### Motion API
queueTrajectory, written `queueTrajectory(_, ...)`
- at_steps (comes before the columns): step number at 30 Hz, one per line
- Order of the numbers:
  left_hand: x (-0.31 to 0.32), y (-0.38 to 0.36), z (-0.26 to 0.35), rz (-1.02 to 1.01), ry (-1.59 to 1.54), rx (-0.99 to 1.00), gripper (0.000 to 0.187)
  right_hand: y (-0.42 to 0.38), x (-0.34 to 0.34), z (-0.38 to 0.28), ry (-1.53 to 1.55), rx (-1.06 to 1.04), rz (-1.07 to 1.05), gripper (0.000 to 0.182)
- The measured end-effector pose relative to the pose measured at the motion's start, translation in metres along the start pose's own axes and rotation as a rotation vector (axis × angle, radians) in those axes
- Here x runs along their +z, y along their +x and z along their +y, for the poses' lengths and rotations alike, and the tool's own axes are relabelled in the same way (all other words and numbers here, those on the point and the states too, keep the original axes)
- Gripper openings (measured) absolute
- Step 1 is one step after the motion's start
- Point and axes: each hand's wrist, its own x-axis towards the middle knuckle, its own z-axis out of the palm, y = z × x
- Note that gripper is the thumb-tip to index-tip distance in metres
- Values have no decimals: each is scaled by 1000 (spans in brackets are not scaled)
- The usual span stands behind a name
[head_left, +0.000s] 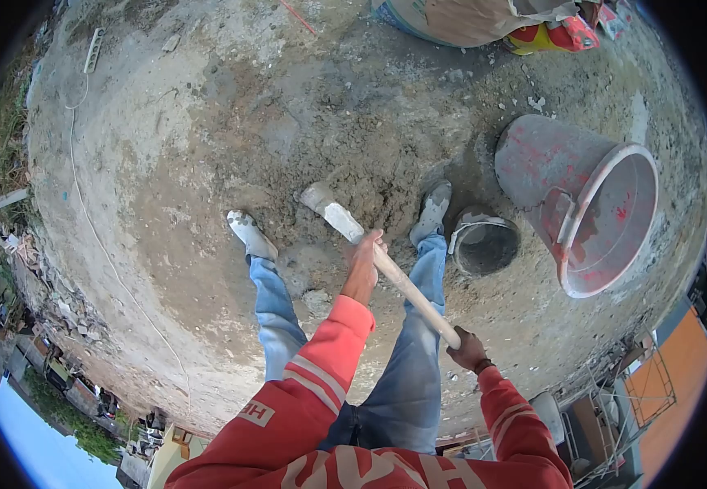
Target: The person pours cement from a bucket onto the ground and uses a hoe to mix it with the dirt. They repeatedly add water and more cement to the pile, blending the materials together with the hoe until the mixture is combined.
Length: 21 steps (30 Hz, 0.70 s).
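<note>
I keep both hands, left hand (pixel 363 265) and right hand (pixel 467 350), fingers wrapped tight on the hoe handle (pixel 406 285), and I should pull its blade (pixel 321 200) evenly through the wet mortar (pixel 353 175).

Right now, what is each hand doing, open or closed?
Left hand: closed around the wooden handle, further down it.
Right hand: closed around the handle's end.

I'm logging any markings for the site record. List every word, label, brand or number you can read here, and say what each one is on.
"H": white patch on the red left sleeve; the next letter is cut off by a fold.
"H": large white letters across the red chest, the rest is out of frame or distorted, unreadable.
Printed sacks at the top edge: colours only, nothing legible.
Pink bucket, small bucket, tool handle: no markings visible.
</note>
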Motion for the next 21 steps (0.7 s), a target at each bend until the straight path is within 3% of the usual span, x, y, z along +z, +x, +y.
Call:
queueTrajectory(3, -17, -29, 25, 106, -144, 70, 23, 45, 21, 6, -133, 13, 31, 43)
queueTrajectory(4, -33, -34, 40, 43, -214, 135, 28, 57, 23, -10, -121, -55, 73, 48)
queueTrajectory(6, -31, -82, 110, 47, -222, 277, 29, 78, 30, -53, -143, -195, 129, 58)
queueTrajectory(8, -36, -107, 186, 19, -205, 410, 23, 90, 39, -114, -175, -310, 141, 66)
queueTrajectory(9, -56, -90, 221, -119, -269, 412, 21, 91, 38, -157, -176, -356, 136, 70)
queueTrajectory(10, -47, -97, 261, -56, -238, 454, 19, 91, 38, -197, -139, -412, 149, 71)
queueTrajectory(11, -53, -78, 292, -161, -178, 609, 18, 93, 39, -237, -102, -466, 158, 72)
queueTrajectory(13, -45, -43, 331, -120, -45, 731, 14, 100, 50, -308, -52, -506, 230, 72)
queueTrajectory(16, -67, 33, 282, 4, 266, 668, 19, 120, 97, -355, -17, -450, 274, 68)
queueTrajectory(17, -87, 56, 238, -35, 337, 557, 24, 121, 121, -351, 80, -340, 275, 62)
queueTrajectory(19, -123, 77, 141, -24, 534, 262, 13, 100, 142, -340, 159, -229, 272, 55)
queueTrajectory(20, -136, 87, 101, -28, 499, 85, 14, 86, 143, -336, 322, -7, 105, 47)
queueTrajectory(21, -144, 94, 74, -36, 528, 68, 17, 84, 138, -338, 488, 208, -54, 39)
